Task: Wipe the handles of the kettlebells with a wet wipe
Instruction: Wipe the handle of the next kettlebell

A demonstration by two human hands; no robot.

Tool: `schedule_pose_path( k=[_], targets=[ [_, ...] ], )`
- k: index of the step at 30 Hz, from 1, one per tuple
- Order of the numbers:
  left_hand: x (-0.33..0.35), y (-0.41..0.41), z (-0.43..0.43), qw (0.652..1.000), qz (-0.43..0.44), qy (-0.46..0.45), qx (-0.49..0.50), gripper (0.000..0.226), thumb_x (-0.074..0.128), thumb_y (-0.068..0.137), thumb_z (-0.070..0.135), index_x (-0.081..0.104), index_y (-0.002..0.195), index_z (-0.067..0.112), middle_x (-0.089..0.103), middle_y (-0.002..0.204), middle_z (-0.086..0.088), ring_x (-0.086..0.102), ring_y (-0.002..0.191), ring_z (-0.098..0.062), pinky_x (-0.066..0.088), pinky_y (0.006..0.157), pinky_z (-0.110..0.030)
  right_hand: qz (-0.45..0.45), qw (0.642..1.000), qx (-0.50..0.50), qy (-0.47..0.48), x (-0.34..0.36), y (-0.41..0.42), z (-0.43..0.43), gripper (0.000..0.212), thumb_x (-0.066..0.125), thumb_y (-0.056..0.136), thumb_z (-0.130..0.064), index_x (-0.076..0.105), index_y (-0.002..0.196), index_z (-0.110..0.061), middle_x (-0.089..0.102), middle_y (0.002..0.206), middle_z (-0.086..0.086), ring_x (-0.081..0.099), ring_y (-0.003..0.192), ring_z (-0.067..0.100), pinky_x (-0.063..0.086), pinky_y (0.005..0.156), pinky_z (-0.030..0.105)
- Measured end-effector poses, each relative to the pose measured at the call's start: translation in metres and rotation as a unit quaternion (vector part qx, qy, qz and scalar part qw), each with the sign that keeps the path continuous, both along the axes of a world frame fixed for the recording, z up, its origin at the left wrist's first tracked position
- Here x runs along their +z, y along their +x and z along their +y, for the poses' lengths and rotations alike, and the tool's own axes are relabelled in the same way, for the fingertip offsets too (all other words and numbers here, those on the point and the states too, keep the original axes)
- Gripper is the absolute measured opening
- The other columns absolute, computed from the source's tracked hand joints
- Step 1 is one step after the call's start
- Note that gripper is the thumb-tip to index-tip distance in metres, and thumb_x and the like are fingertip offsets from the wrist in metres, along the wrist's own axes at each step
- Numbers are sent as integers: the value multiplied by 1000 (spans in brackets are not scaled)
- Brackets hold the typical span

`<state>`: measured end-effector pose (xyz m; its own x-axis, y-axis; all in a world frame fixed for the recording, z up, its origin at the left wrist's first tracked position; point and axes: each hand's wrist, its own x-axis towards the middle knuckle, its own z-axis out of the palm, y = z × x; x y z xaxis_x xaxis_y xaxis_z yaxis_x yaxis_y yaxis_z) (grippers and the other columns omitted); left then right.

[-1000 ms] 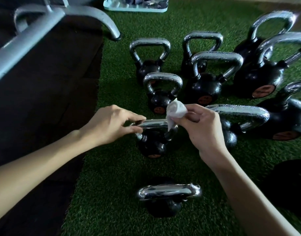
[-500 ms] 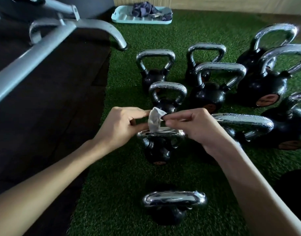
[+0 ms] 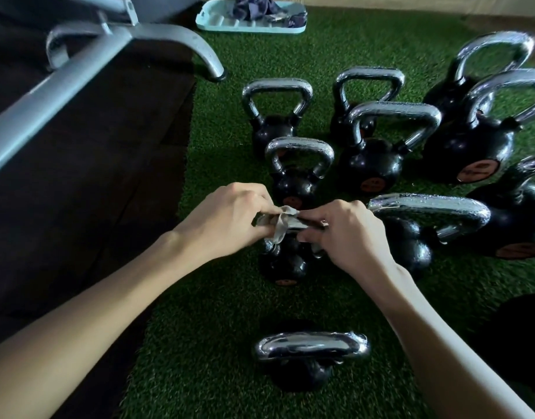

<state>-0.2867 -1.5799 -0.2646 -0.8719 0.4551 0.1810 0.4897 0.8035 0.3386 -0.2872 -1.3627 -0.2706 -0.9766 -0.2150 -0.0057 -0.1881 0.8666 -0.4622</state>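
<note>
Left hand (image 3: 226, 219), right hand (image 3: 347, 234) pinch wet wipe (image 3: 282, 226); large kettlebell (image 3: 426, 207) crowds right.

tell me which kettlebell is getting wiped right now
The small kettlebell second from the camera in the left column: the wipe drapes over its handle, held by the left hand and right hand. No other is touched.
</note>
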Motion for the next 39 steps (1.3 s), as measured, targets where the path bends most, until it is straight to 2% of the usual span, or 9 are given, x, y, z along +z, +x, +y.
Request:
schedule_pose_path(
  k=[4, 8, 13, 16, 20, 29, 33, 37, 39],
  targets=[
    [-1, -2, 10, 998, 19, 67, -2, 47, 77, 88, 38, 68, 133, 28, 74, 100, 9, 60, 71, 18, 42, 60, 0, 0, 1000, -19, -10, -1, -1, 6, 36, 82, 78, -48, 72, 112, -52, 76, 98, -4, 69, 88, 22, 54, 74, 34],
    [-7, -9, 5, 999, 26, 11, -33, 36, 68, 94, 45, 66, 130, 44, 71, 106, 17, 65, 82, 0, 58, 63, -31, -9, 999, -34, -25, -3, -2, 9, 35, 82, 77, -48, 71, 110, -56, 75, 89, -6, 68, 82, 20, 54, 72, 34],
    [-12, -13, -7, 994, -28, 89, -49, 38, 73, 88, 36, 71, 126, 32, 73, 113, 14, 63, 89, 9, 48, 69, -7, -3, 997, -56, -43, -10, 4, 13, 36, 82, 78, -49, 72, 113, -50, 71, 72, -12, 57, 60, 1, 43, 58, 26],
    [-14, -15, 3, 994, -5, 82, -77, 38, 71, 89, 37, 71, 126, 33, 72, 118, 16, 66, 102, 4, 58, 82, -26, 5, 997, -60, -52, -12, 7, 15, 36, 82, 78, -49, 72, 112, -50, 72, 73, -12, 55, 60, -3, 38, 54, 22],
    [-25, -16, -3, 978, -51, 184, -82, 37, 79, 87, 24, 74, 123, 22, 73, 121, 9, 68, 110, 1, 55, 96, -26, -4, 995, -74, -60, -15, 8, 23, 38, 84, 75, -48, 73, 112, -48, 74, 85, -15, 57, 64, 0, 35, 52, 22],
    [-62, -3, -5, 946, -54, 320, -25, 35, 81, 83, 7, 76, 117, 9, 74, 119, 0, 70, 111, -8, 55, 96, -27, -9, 991, -83, -104, -21, 20, 41, 32, 85, 77, -40, 77, 108, -43, 64, 72, -27, 53, 50, -8, 30, 44, 13],
    [-80, 1, -13, 932, -82, 353, 26, 35, 81, 81, 7, 76, 116, 10, 74, 115, 7, 72, 106, -4, 52, 87, -14, 2, 990, -70, -124, -23, 20, 37, 34, 86, 76, -38, 78, 109, -40, 77, 92, -16, 47, 53, -9, 33, 55, 12],
    [-98, 6, -21, 916, -136, 373, 62, 39, 82, 81, 9, 73, 119, 11, 75, 117, 4, 71, 109, -7, 57, 98, -33, -9, 990, -72, -121, -25, 14, 36, 34, 87, 74, -41, 78, 107, -43, 76, 94, -18, 48, 57, -11, 35, 57, 15],
    [-99, 9, -17, 921, -99, 371, 66, 38, 82, 81, 7, 74, 118, 7, 75, 114, -2, 73, 90, 0, 58, 83, -20, -20, 989, -67, -133, -27, 11, 38, 35, 88, 72, -41, 78, 106, -42, 76, 96, -20, 54, 67, -16, 39, 61, 11]
  ],
)
